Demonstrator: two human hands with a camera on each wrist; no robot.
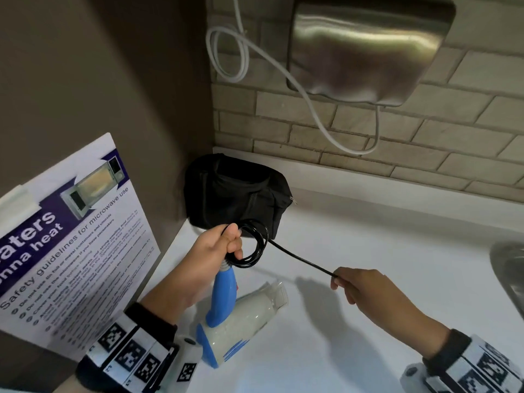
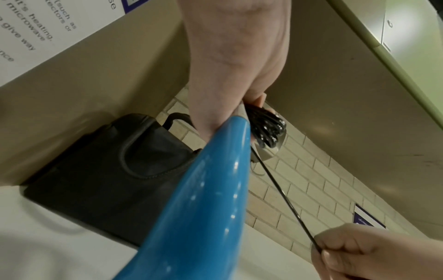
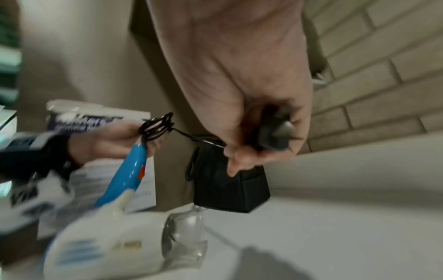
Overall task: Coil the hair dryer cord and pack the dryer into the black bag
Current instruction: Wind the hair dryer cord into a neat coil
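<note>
White counter point(image 1: 368, 293) fills the lower part of the head view, with a brown wall at the left and pale brick tiling behind. Nearest, the dryer point(image 1: 241, 316) is held just above or on the counter, nozzle to the right; contact cannot be told. Its blue handle top is gripped by the left hand point(image 1: 209, 256), whose fingers are also curled round several finished loops of cord point(image 1: 253, 245). From the loops, 1 straight run of cord is drawn to the right hand point(image 1: 365, 287), where it is pinched between thumb and fingers; in the right wrist view the plug point(image 3: 275, 132) is seen enclosed in that fist. Coiling is therefore judged nearly done, with only this last stretch left to wind. Packing has not been started: the bag point(image 1: 238, 197) sits in the far corner against the wall; whether it is unzipped cannot be told.

A poster point(image 1: 68, 239) on the left wall is read as "Safety guidelines for microwave use". Farther up, a steel unit point(image 1: 365, 49) with a white cable point(image 1: 306, 92) is mounted.
</note>
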